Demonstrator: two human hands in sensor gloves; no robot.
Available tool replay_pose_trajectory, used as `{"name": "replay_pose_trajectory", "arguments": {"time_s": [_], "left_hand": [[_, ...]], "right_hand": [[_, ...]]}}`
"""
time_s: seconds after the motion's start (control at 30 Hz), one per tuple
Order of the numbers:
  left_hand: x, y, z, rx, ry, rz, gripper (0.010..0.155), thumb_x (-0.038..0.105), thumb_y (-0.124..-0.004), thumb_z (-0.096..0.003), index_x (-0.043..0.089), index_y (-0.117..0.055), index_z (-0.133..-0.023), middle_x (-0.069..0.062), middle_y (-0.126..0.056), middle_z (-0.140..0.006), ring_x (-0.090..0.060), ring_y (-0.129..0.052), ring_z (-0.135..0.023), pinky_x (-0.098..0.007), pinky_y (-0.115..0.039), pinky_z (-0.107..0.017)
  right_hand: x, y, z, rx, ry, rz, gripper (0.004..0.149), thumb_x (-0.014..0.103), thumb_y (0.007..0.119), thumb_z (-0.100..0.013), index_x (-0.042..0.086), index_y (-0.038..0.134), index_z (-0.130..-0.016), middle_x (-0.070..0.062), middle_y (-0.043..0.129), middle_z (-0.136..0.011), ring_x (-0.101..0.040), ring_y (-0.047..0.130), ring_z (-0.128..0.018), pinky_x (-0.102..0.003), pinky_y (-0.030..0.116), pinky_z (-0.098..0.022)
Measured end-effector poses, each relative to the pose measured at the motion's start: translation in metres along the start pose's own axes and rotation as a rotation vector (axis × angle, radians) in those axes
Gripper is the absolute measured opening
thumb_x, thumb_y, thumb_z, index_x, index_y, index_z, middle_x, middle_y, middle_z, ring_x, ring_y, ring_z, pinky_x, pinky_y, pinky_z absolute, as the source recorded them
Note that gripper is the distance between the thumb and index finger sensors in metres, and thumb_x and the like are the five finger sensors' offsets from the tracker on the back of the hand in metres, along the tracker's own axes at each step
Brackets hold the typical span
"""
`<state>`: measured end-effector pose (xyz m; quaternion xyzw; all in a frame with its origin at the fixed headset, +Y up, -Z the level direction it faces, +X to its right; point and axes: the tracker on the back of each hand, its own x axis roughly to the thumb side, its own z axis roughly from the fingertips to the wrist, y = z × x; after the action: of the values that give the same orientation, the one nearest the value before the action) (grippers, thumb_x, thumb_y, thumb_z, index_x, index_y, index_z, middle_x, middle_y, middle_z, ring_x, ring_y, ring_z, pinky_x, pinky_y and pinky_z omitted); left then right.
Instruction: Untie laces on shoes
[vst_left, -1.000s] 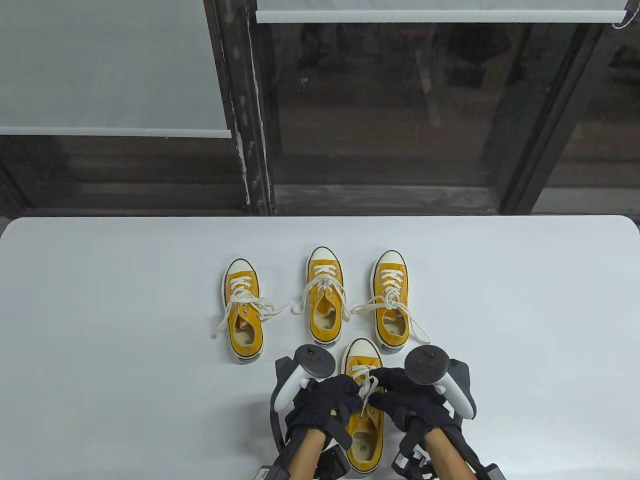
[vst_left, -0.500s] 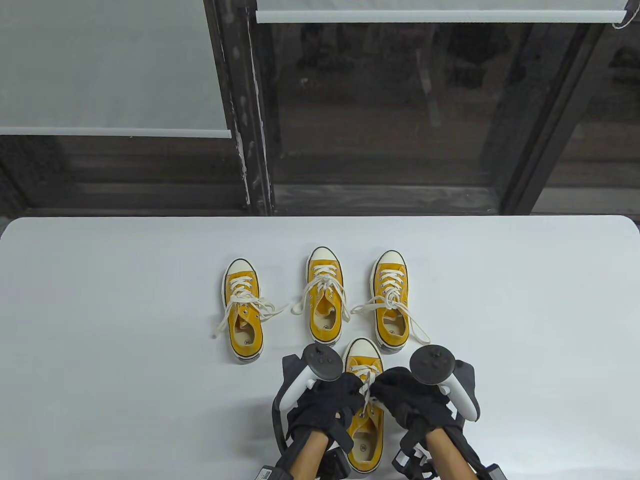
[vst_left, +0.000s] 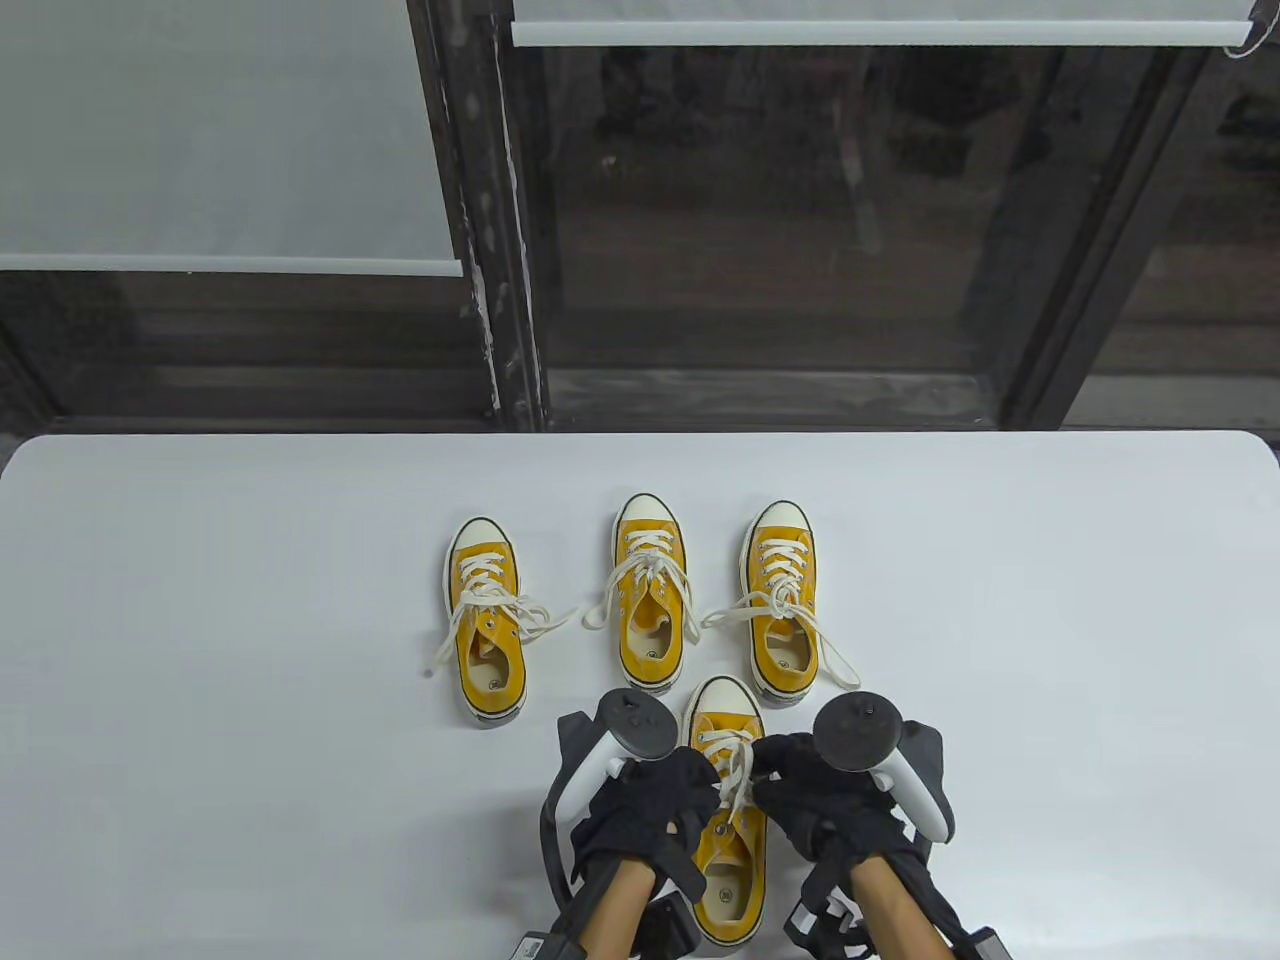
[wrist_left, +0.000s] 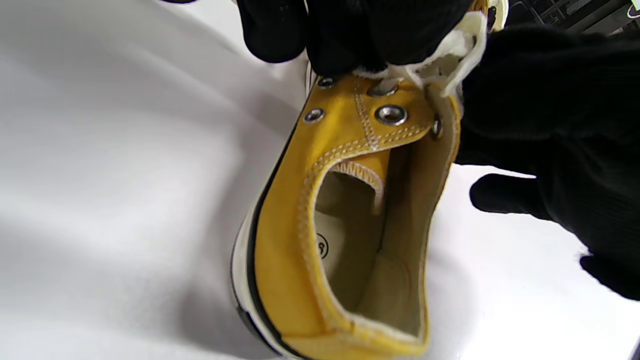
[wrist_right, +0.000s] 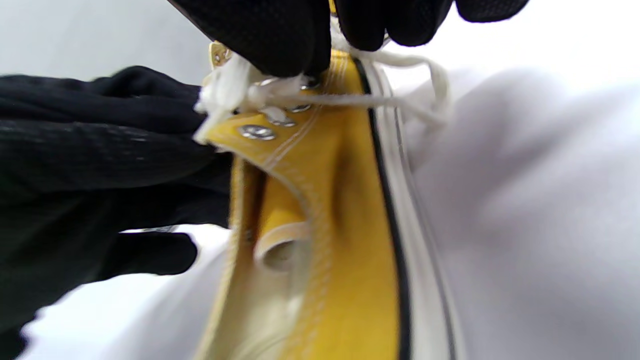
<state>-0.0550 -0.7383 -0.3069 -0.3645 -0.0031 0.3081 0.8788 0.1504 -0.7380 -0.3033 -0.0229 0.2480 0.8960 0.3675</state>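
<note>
A yellow sneaker (vst_left: 728, 850) with a white toe cap lies at the table's near edge between my hands, toe pointing away. Its white lace (vst_left: 738, 770) runs up between my gloved fingers. My left hand (vst_left: 668, 800) pinches the lace at the shoe's left eyelets; in the left wrist view the shoe (wrist_left: 345, 210) shows its open mouth and the lace (wrist_left: 465, 55) bunched under my fingers. My right hand (vst_left: 800, 790) pinches the lace on the right side; in the right wrist view the lace (wrist_right: 240, 90) sits under my fingertips above the shoe (wrist_right: 325, 210).
Three more yellow sneakers stand in a row farther back: left (vst_left: 487, 620), middle (vst_left: 652, 595) and right (vst_left: 782, 605), each with white laces trailing loose onto the white table (vst_left: 1000, 600). A dark window frame lies beyond the table's far edge.
My hands first moved closer together over the lace, then drew slightly apart. The lace between them now lies looser and wider across the top of the shoe.
</note>
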Motion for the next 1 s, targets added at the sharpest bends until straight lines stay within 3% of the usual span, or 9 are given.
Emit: {"name": "replay_pose_trajectory", "arguments": {"time_s": [0.1,0.23,0.33,0.43,0.6,0.77,0.9,1.0], "left_hand": [[0.000,0.000,0.000,-0.008,0.003,0.007,0.040,0.041,-0.069,-0.0650,0.032,-0.063,-0.103,0.007,-0.066,-0.106,-0.023,-0.058,-0.110,-0.066,-0.036,-0.082],[0.003,0.000,0.004,0.008,0.017,0.002,0.041,0.041,-0.068,-0.0653,0.029,-0.061,-0.104,0.004,-0.064,-0.108,-0.026,-0.056,-0.110,-0.067,-0.036,-0.081],[0.009,0.002,0.008,0.038,-0.029,-0.053,0.053,0.039,-0.072,-0.0644,0.035,-0.050,-0.113,0.005,-0.058,-0.114,-0.026,-0.051,-0.113,-0.068,-0.033,-0.081],[0.008,0.002,0.008,0.012,-0.049,-0.013,0.041,0.042,-0.071,-0.0645,0.035,-0.064,-0.105,0.006,-0.063,-0.111,-0.026,-0.052,-0.113,-0.068,-0.032,-0.081],[-0.002,0.006,0.007,0.030,0.000,0.052,0.041,0.042,-0.070,-0.0644,0.033,-0.066,-0.104,0.005,-0.068,-0.107,-0.025,-0.057,-0.110,-0.067,-0.036,-0.081],[-0.001,0.005,0.006,0.006,-0.032,0.060,0.039,0.038,-0.069,-0.0646,0.035,-0.066,-0.103,0.008,-0.066,-0.107,-0.024,-0.056,-0.111,-0.066,-0.036,-0.081],[0.000,0.003,0.004,-0.014,-0.034,0.054,0.040,0.041,-0.075,-0.0623,0.032,-0.063,-0.100,0.008,-0.065,-0.105,-0.022,-0.056,-0.110,-0.066,-0.036,-0.081],[-0.002,0.004,0.005,0.004,-0.018,0.050,0.041,0.046,-0.077,-0.0611,0.032,-0.065,-0.097,0.008,-0.067,-0.103,-0.022,-0.057,-0.109,-0.066,-0.037,-0.081]], "right_hand": [[0.001,0.000,0.000,-0.012,0.000,0.029,0.037,0.039,0.070,-0.064,0.023,0.072,-0.097,-0.010,0.044,-0.114,-0.039,0.047,-0.107,-0.062,0.046,-0.074],[0.004,-0.004,0.003,-0.025,-0.039,0.024,0.037,0.040,0.067,-0.065,0.021,0.070,-0.097,-0.008,0.046,-0.114,-0.037,0.047,-0.108,-0.063,0.044,-0.075],[0.007,-0.006,0.007,-0.035,-0.072,0.016,0.037,0.040,0.067,-0.065,0.023,0.070,-0.097,-0.008,0.045,-0.114,-0.038,0.046,-0.108,-0.063,0.043,-0.075],[0.009,-0.007,0.009,-0.056,-0.085,0.039,0.037,0.040,0.068,-0.064,0.023,0.070,-0.097,-0.008,0.046,-0.114,-0.037,0.047,-0.108,-0.063,0.044,-0.075],[0.007,-0.009,0.011,-0.158,-0.031,0.121,0.038,0.039,0.068,-0.063,0.018,0.073,-0.094,-0.009,0.053,-0.111,-0.038,0.053,-0.105,-0.064,0.047,-0.073],[0.004,-0.006,0.006,-0.025,-0.056,-0.008,0.037,0.040,0.058,-0.067,0.025,0.058,-0.101,-0.007,0.052,-0.115,-0.038,0.059,-0.107,-0.063,0.048,-0.074],[0.005,-0.009,0.006,0.022,-0.115,-0.073,0.033,0.038,0.067,-0.066,0.036,0.058,-0.098,0.005,0.075,-0.100,-0.022,0.076,-0.101,-0.059,0.052,-0.075],[0.008,-0.007,0.006,0.026,-0.125,-0.033,0.039,0.033,0.070,-0.065,0.034,0.055,-0.101,0.006,0.073,-0.097,-0.021,0.076,-0.097,-0.060,0.050,-0.075]]}}
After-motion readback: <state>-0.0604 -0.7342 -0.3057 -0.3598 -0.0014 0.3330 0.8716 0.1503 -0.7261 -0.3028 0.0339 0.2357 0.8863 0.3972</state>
